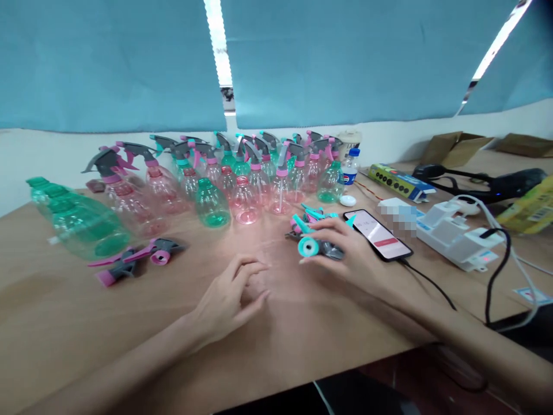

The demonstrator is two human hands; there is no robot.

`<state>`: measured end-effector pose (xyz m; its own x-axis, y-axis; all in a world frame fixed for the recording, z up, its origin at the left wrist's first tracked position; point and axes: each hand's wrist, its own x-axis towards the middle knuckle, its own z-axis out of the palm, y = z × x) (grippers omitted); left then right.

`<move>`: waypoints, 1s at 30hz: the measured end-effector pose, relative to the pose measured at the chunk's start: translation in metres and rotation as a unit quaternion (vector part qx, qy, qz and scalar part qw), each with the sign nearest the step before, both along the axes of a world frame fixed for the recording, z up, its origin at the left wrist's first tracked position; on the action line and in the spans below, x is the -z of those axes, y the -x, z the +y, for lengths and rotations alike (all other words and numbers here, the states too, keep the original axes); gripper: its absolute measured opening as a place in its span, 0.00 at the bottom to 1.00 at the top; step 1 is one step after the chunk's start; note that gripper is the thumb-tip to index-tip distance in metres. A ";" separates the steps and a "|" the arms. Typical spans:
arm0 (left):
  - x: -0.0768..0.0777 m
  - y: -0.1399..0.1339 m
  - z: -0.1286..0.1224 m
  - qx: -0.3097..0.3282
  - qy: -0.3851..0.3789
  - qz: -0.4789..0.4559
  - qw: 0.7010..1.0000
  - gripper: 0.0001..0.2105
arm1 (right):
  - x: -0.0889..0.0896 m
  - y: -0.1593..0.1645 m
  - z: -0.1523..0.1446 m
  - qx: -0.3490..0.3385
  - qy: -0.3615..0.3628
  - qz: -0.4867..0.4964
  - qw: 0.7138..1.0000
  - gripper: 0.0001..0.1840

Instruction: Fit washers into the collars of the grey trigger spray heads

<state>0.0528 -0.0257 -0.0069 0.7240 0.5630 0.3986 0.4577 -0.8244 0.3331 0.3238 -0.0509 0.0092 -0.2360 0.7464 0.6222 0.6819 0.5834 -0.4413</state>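
My right hand [349, 248] has its fingers and thumb around a teal and grey trigger spray head [308, 246]; the collar of the head faces me. Other teal, pink and grey spray heads lie just behind it, partly hidden. My left hand [231, 291] rests over the middle of the table with nothing in it, fingers loosely bent and thumb apart. Ahead of it stand an uncapped green bottle [211, 203] and an uncapped pink bottle [245, 202]. Pink and grey spray heads [133, 262] lie on the table to the left.
Several bottles with spray heads fitted, such as a pink one [283, 187], stand in rows at the back. Green bottles [82, 222] are at far left. To the right are a phone [378, 233], a white power strip [449, 230], cables and a Pepsi bottle [349, 167].
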 end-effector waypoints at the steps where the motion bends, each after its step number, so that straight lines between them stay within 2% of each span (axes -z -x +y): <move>1: -0.001 -0.006 0.002 0.000 -0.001 -0.003 1.000 0.14 | -0.004 -0.013 0.002 0.026 -0.011 -0.006 1.000 0.15; 7: -0.004 -0.038 0.013 0.005 -0.010 -0.022 1.000 0.11 | -0.027 -0.075 0.025 0.157 -0.052 -0.036 0.986 0.16; 11: -0.001 -0.053 0.018 0.014 -0.018 -0.020 1.000 0.10 | -0.030 -0.092 0.043 0.211 -0.073 -0.052 0.973 0.15; 14: 0.000 -0.060 0.021 0.015 -0.024 -0.015 0.999 0.10 | -0.025 -0.092 0.051 0.236 -0.086 -0.061 0.966 0.15; 16: -0.002 -0.064 0.024 0.008 -0.020 -0.012 1.000 0.10 | -0.017 -0.086 0.051 0.239 -0.056 -0.076 0.966 0.15; 19: -0.005 -0.068 0.027 -0.009 0.000 -0.008 1.000 0.10 | 0.000 -0.073 0.043 0.206 0.052 -0.111 0.971 0.18; 21: -0.007 -0.069 0.029 -0.020 0.016 -0.003 1.000 0.10 | 0.010 -0.066 0.036 0.193 0.089 -0.128 0.969 0.21; 25: -0.007 -0.067 0.031 -0.038 0.035 0.001 0.999 0.10 | 0.022 -0.062 0.026 0.175 0.108 -0.138 0.969 0.27; 30: -0.007 -0.060 0.033 -0.052 0.046 0.006 0.998 0.10 | 0.023 -0.063 0.026 0.162 0.119 -0.128 0.971 0.29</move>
